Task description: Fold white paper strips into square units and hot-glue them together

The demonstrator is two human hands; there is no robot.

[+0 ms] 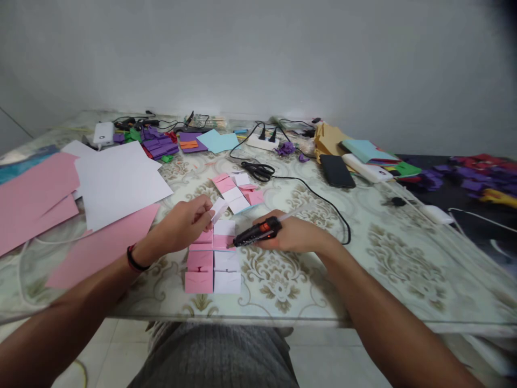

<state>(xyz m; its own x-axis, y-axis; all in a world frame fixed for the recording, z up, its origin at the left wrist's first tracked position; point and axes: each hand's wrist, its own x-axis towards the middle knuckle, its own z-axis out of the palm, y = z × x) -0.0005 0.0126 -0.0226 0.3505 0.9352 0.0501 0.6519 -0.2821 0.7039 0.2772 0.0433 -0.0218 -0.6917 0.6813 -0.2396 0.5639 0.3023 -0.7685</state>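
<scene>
My right hand [297,235] was wrapped around the glue gun [258,233], its tip touching the pink-and-white paper strip [212,260] at the table's [396,269] near edge. My left hand [186,222] pinched a small white folded piece [219,209] just above that strip. A second paper strip [238,192] lay behind, near the scissors [259,171].

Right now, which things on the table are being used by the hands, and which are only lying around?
In use:
- left hand pinching a white folded piece
- right hand holding the glue gun
- pink and white paper strip

Lying about:
- scissors
- black phone
- power strip
- white sheet
</scene>
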